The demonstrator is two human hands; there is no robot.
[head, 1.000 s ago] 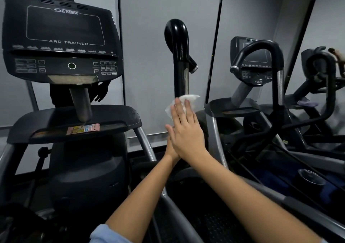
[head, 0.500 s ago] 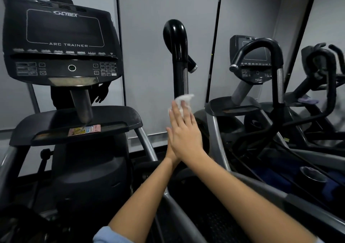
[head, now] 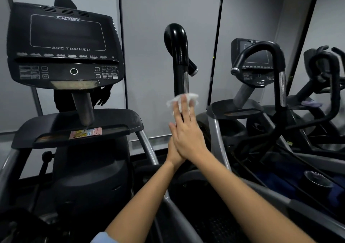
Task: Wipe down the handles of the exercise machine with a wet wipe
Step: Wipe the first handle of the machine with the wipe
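Observation:
A black upright handle [head: 178, 56] of the Arc Trainer rises in the middle, with a chrome strip lower down. My right hand [head: 186, 132] lies flat against the pole with straight fingers and presses a white wet wipe [head: 190, 98] onto it. The wipe bulges out above and beside my fingertips. My left hand [head: 171, 154] sits behind the right one, palm toward it; only its heel and wrist show, and its fingers are hidden. A second curved handle [head: 261, 50] stands to the right.
The Cybex console [head: 63, 44] and its tray [head: 78, 125] are at the left. Grey frame rails [head: 147, 145] run down beside my arms. More machines [head: 321, 71] crowd the right side. A dark reflected figure shows behind the console.
My hands with the wipe slid a little down the pole and came back up. The view shifted slightly.

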